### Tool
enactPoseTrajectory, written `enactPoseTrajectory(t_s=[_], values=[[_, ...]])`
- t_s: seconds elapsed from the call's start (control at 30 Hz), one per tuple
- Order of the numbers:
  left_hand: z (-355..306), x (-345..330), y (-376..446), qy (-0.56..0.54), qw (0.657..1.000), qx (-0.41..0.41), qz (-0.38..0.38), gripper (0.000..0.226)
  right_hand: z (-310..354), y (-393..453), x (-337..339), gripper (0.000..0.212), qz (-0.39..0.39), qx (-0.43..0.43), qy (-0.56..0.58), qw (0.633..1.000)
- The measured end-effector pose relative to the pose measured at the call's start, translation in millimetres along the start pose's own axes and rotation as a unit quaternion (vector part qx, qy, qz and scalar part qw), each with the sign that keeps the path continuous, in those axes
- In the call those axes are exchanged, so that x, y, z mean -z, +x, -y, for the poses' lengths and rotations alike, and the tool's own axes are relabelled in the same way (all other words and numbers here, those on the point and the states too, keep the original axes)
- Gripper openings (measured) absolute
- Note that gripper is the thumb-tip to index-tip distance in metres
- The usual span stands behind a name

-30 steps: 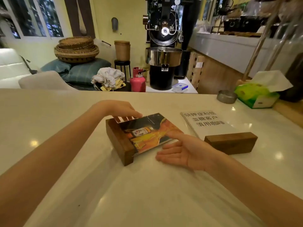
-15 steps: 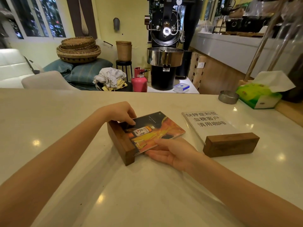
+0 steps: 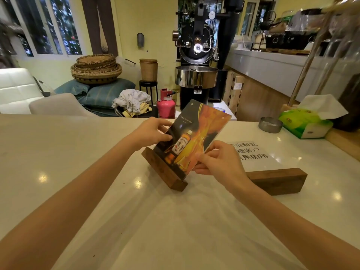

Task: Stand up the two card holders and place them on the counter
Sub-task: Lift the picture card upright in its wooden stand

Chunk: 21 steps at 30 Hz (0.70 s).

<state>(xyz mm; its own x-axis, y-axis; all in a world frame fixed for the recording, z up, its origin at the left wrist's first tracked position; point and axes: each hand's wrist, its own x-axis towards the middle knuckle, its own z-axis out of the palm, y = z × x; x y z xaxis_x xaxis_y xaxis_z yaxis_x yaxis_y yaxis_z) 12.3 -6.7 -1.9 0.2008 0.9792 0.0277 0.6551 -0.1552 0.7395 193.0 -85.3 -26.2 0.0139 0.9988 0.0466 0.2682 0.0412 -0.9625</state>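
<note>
Sign card (image 3: 251, 152) text partly behind right hand (image 3: 220, 160), top-right shelf stuff blurred

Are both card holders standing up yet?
Not yet. Nothing is finished. Both hands, left hand and right hand, are tilting up the bottle-picture card holder; its wooden base is on the counter. The white text card holder lies flat, untouched.
</note>
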Motion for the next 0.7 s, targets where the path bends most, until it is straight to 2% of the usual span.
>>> enactPoseTrajectory(t_s=[0.17,0.3,0.47,0.53,0.7], values=[[-0.3,-6.9,0.3,-0.066,0.996,-0.03,-0.051,0.056,5.0,0.2,4.8,0.011,-0.044,0.083,-0.103,0.99],[2.8,-13.6,-4.3,-0.122,0.988,-0.053,-0.073,0.055,4.6,-2.5,4.6,0.026,-0.05,0.133,-0.176,0.974],[13.8,-15.2,-9.7,-0.153,0.981,-0.079,-0.092,0.055,3.6,-7.1,0.8,0.02,-0.065,0.174,-0.233,0.955],[17.1,-14.1,-13.7,-0.153,0.98,-0.086,-0.098,0.058,4.3,-9.8,-1.8,0.014,-0.064,0.186,-0.251,0.948],[23.4,-13.3,-24.2,-0.141,0.981,-0.09,-0.097,0.061,6.0,-17.5,-6.0,0.015,-0.027,0.223,-0.277,0.934]])
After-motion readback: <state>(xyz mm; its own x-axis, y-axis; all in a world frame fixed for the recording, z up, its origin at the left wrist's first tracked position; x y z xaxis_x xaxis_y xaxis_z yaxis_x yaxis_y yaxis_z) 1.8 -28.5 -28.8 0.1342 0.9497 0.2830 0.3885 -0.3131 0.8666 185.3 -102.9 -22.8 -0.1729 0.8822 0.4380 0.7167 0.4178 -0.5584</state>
